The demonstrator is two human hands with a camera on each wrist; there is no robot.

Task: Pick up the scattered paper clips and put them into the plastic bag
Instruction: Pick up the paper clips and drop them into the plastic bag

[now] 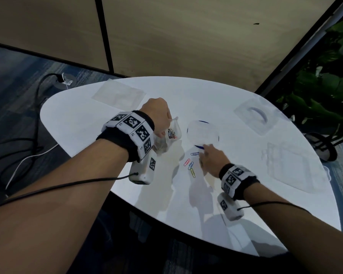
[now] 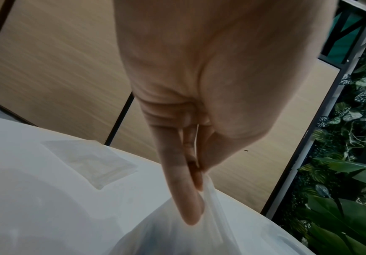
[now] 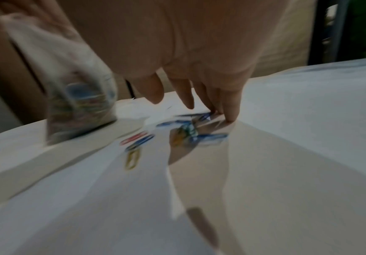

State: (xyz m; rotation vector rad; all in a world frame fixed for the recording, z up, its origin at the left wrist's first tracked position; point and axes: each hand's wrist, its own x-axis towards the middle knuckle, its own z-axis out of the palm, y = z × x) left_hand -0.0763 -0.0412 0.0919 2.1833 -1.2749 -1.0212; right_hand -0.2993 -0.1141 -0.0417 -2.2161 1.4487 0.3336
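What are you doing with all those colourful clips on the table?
A person is tidying paper clips into a plastic bag. The left hand pinches the bag's top edge and holds it up on the white table; it already has many clips inside. The right hand reaches down with spread fingers, its fingertips touching the table by a blue clip. A red clip, another blue clip and a yellow clip lie loose on the table between the hands.
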